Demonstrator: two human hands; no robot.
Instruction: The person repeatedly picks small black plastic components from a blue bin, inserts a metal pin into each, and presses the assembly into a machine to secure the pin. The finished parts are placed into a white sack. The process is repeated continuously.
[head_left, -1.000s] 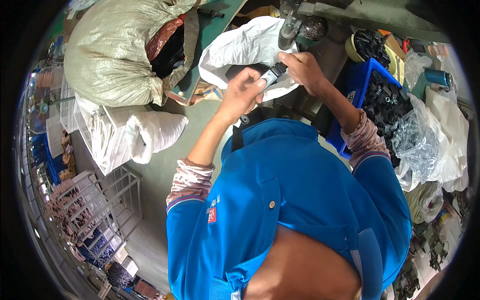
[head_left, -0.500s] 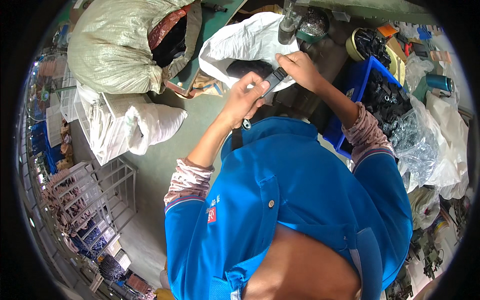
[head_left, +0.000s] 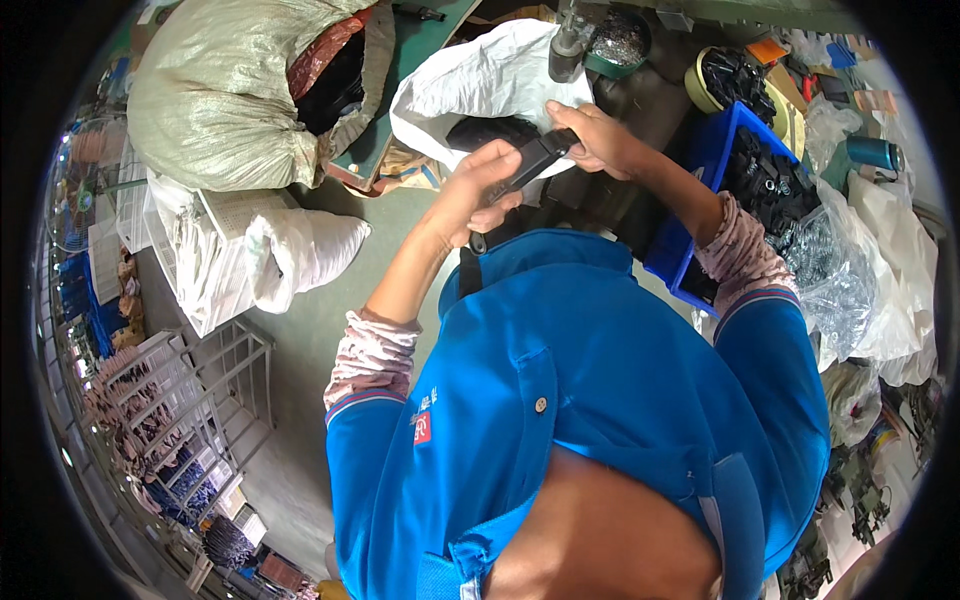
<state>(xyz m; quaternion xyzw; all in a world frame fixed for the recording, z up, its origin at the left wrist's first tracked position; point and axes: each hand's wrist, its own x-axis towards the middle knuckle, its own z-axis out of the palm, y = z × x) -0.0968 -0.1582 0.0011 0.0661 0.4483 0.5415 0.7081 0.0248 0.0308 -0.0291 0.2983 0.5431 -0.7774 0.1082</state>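
Note:
Above the mouth of a white sack, my two hands share a long, slim black part, its exact kind unclear. It slants from lower left to upper right, and a small rounded end shows below the left hand. My left hand is closed round its lower length, thumb along the top. My right hand pinches the upper end; some of those fingertips are hidden. Dark pieces lie inside the sack. Just beyond the right hand stands a grey metal post, beside a green bowl of small shiny bits.
At right sits a blue crate filled with black parts, and a yellowish tub behind it. Clear plastic bags lie alongside. To the left are a bulging woven sack, a white basket and a metal rack.
The black part has turned in my hands and now shows more of its length. My right hand has shifted slightly down its upper end, and the view has moved a little.

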